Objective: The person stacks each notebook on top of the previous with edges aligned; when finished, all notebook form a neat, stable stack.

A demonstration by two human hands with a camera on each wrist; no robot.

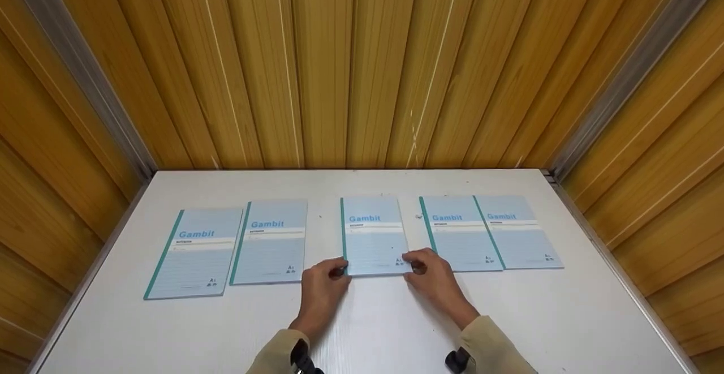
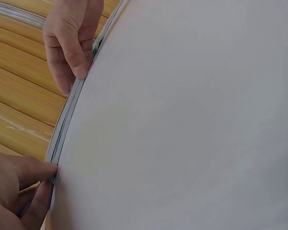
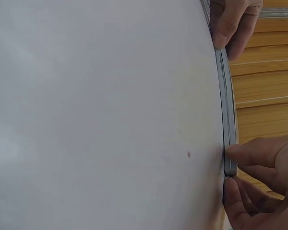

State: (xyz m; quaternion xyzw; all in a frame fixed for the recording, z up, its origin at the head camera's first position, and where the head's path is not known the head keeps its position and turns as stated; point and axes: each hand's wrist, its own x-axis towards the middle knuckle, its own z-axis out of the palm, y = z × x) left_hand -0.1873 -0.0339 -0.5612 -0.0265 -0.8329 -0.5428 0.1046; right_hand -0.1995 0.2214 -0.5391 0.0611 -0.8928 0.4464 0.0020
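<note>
A light-blue Gambit notebook with a green spine lies flat at the middle of the white table, its near edge toward me. My left hand pinches its near left corner between thumb and fingers. At the near right corner, my right hand does the same. In the left wrist view, the notebook's edge runs between the left hand and the right hand. The right wrist view shows that edge from the other side, with a dark line along it.
Two more Gambit notebooks lie side by side on the left. On the right another notebook sits against a further one. Wood-patterned panels wall the table at the back and sides.
</note>
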